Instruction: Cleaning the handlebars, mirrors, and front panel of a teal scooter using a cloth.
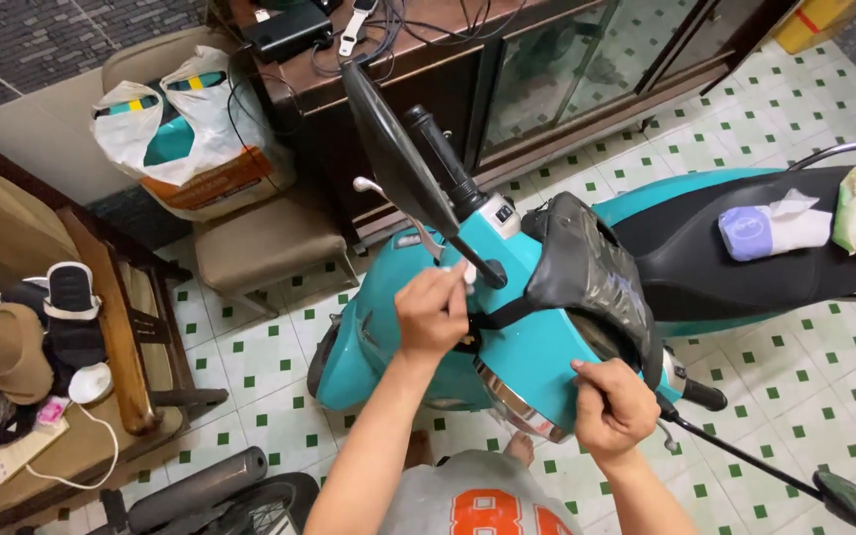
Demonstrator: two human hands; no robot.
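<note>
Head view: the left hand (431,315) is pinching a white cloth (465,274) against the teal scooter (537,347) beside its mirror stem (468,253); the right hand (614,404) is closing on the scooter's front edge below the black handlebar pouch (587,263).

Teal scooter (537,347) w/ black seat (735,272); floor tiles (804,386) white w/ green squares.

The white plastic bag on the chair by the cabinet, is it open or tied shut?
Open. The white plastic bag sits on the brown chair with its handles apart and teal contents showing through the gaping top.
</note>
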